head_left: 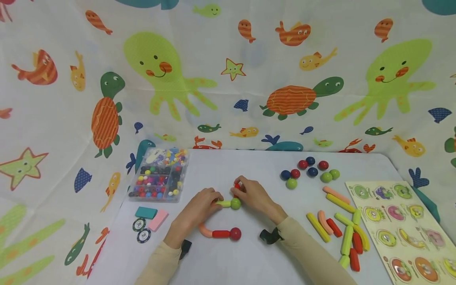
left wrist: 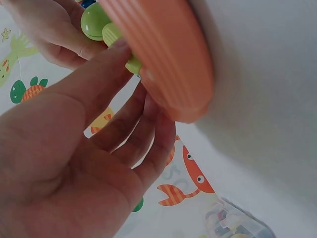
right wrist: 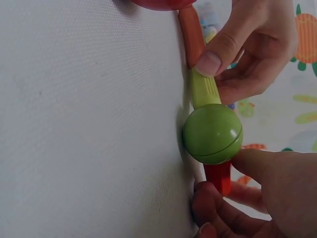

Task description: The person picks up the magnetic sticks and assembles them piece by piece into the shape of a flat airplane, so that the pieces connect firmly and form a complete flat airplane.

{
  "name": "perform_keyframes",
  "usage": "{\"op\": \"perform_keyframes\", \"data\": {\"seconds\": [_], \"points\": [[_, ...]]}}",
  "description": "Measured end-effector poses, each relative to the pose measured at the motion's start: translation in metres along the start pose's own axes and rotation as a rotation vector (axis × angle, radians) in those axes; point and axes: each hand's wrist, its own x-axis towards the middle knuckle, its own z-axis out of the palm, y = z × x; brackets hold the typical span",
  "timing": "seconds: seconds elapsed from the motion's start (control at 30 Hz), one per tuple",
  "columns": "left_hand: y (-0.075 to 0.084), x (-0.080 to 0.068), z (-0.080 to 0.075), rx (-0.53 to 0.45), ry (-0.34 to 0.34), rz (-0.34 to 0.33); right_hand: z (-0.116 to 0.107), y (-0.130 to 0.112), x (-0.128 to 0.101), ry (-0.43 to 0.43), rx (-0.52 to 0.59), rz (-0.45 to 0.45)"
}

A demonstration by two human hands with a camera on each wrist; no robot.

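My left hand (head_left: 203,204) pinches a short light-green magnetic stick (head_left: 224,204) between thumb and fingers. Its free end meets a green ball (head_left: 235,204). On the other side of the ball, my right hand (head_left: 254,194) holds a red stick (head_left: 236,190) in its fingertips; in the right wrist view this red stick (right wrist: 218,176) sits against the green ball (right wrist: 213,134). A curved orange stick (head_left: 204,230) lies nearer to me, partly hidden by the left hand, joined to another red stick (head_left: 221,234) and a dark red ball (head_left: 235,233).
Loose balls (head_left: 312,171) lie at the back right. Several straight and curved sticks (head_left: 347,239) spread beside a picture puzzle board (head_left: 375,229). At left stand a clear bead box (head_left: 172,199), a teal block (head_left: 146,212), a pink block (head_left: 158,220) and two chips (head_left: 144,236).
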Motion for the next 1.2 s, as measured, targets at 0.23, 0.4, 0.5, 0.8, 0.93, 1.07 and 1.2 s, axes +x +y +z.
{"op": "perform_keyframes", "data": {"seconds": [0.23, 0.4, 0.5, 0.8, 0.93, 1.07, 1.2], "points": [[0.0, 0.001, 0.0, -0.005, -0.01, -0.01, 0.0, 0.005, -0.001, 0.012, 0.002, -0.026], [0.001, 0.001, 0.001, -0.008, -0.016, -0.015, -0.002, 0.008, -0.003, 0.021, 0.021, -0.014], [0.001, 0.001, 0.002, -0.006, -0.019, -0.014, -0.004, 0.009, -0.006, 0.02, 0.034, 0.007], [0.001, -0.001, -0.001, -0.024, -0.026, -0.039, -0.025, 0.014, -0.021, 0.105, 0.029, 0.087], [0.001, -0.001, -0.001, -0.03, -0.034, -0.045, -0.043, 0.022, -0.029, 0.184, 0.017, 0.106], [0.001, -0.002, -0.001, -0.028, -0.039, -0.052, -0.063, 0.037, -0.038, 0.302, -0.03, 0.091], [0.001, -0.002, -0.001, -0.033, -0.041, -0.059, -0.083, 0.054, -0.05, 0.414, -0.074, 0.07]]}}
